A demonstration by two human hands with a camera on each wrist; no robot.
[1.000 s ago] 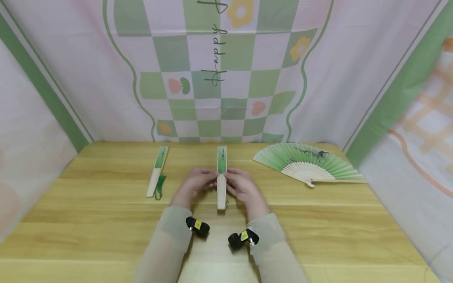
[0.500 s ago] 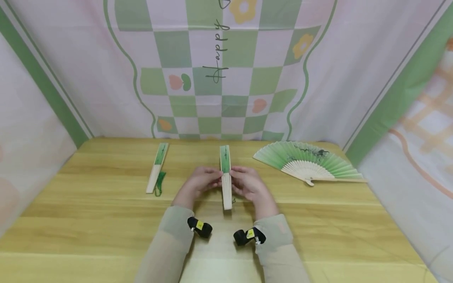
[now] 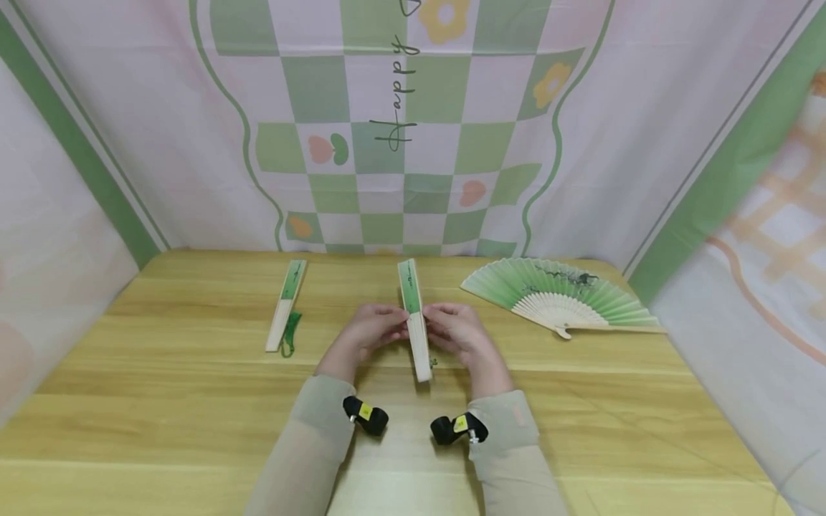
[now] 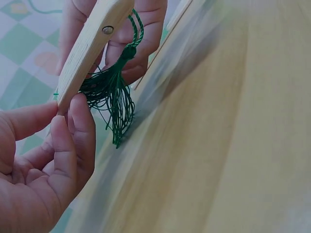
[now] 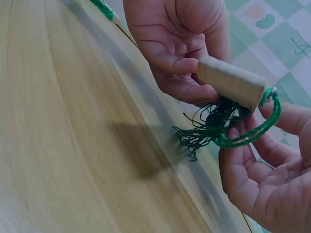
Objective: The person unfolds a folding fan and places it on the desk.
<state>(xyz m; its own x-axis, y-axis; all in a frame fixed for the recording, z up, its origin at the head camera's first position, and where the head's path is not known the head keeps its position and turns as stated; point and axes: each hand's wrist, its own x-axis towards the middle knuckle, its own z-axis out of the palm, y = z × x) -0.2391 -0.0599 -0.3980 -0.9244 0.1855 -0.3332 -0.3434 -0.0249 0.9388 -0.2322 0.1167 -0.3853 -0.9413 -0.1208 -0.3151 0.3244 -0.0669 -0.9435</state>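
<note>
One folded hand fan is held above the counter, pinched along its sides by the left hand and the right hand, each grip nearly closed. Its long axis is pointed away from the person, green end toward the checked curtain, pale end slanted rightward. The dark green tassel is mostly hidden in the head view.
</note>
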